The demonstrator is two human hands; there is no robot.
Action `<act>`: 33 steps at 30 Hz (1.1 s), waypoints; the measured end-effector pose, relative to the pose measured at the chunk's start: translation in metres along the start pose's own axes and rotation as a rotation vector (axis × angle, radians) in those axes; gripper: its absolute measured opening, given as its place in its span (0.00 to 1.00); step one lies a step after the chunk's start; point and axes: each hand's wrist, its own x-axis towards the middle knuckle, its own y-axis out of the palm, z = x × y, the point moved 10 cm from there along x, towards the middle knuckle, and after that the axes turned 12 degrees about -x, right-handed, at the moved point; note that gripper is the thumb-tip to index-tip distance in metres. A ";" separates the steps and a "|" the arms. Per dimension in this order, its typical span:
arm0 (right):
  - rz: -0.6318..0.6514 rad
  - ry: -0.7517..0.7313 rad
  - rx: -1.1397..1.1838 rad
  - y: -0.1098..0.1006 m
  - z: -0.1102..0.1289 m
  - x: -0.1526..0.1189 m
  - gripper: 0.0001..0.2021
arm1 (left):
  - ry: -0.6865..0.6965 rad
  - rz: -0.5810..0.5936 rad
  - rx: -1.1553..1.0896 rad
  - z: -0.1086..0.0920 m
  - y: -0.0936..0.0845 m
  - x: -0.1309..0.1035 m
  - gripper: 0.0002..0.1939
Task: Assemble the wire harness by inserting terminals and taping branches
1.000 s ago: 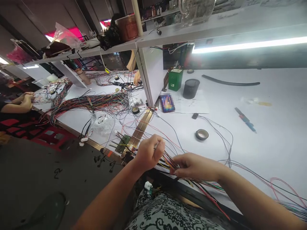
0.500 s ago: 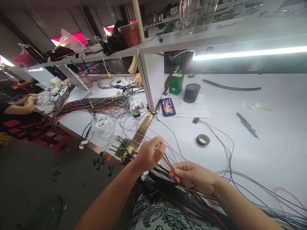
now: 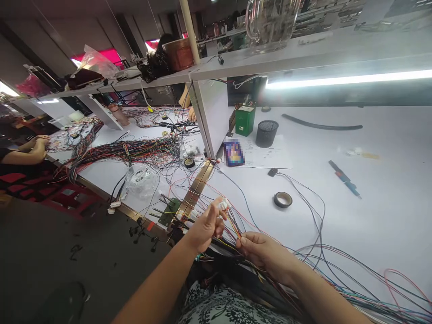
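My right hand (image 3: 261, 249) pinches a bundle of thin coloured wires (image 3: 234, 223), red, orange, yellow and black, between thumb and fingers. Those wires rise to a white plastic connector (image 3: 224, 204) at their upper end. Just beside that connector is my left hand (image 3: 206, 227), its fingers loosened and apart; whether a fingertip touches the connector I cannot tell. Under both hands a thick dark wire harness (image 3: 229, 263) runs along the bench's front edge. Left of my left hand, a green board with upright pins (image 3: 169, 211) sits on the bench.
A roll of black tape (image 3: 282, 200), a blue-handled cutter (image 3: 344, 179), a phone (image 3: 234, 153), a mesh cup (image 3: 266, 133) and a green box (image 3: 245, 120) lie ahead. A divider post (image 3: 206, 117) carries the shelf. At left are loose wires (image 3: 135, 150) and a co-worker's arms (image 3: 30, 150).
My left hand has loosened from a closed grip, and the white connector now shows above its fingers. My right hand keeps its pinch on the wires. The view has shifted slightly.
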 end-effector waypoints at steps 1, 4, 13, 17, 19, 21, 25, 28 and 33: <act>0.002 -0.001 0.005 0.000 0.000 0.000 0.19 | -0.051 0.008 -0.030 0.012 0.003 -0.006 0.32; 0.021 -0.034 0.007 0.001 0.002 0.000 0.20 | -0.170 0.043 -0.044 0.041 0.015 -0.021 0.21; 0.069 -0.024 0.024 0.000 -0.007 0.002 0.18 | -0.263 0.026 -0.282 0.064 0.016 -0.015 0.18; 0.084 -0.029 0.031 0.006 0.002 -0.001 0.19 | -0.273 0.040 -0.296 0.064 0.017 -0.013 0.16; 0.064 -0.038 0.022 0.007 0.008 -0.002 0.19 | -0.263 0.012 -0.249 0.063 0.017 -0.014 0.16; 0.037 -0.039 0.018 0.007 0.012 -0.003 0.20 | -0.214 -0.026 -0.162 0.058 0.016 -0.015 0.16; 0.011 -0.031 -0.012 0.008 0.010 -0.002 0.20 | -0.082 -0.043 -0.032 0.042 0.021 -0.019 0.16; -0.040 0.003 -0.188 0.003 0.007 -0.005 0.20 | -0.103 -0.035 -0.094 0.045 0.024 -0.020 0.16; -0.741 -0.328 -1.088 -0.079 0.079 -0.047 0.18 | -0.157 -0.081 -0.107 0.051 0.017 -0.020 0.19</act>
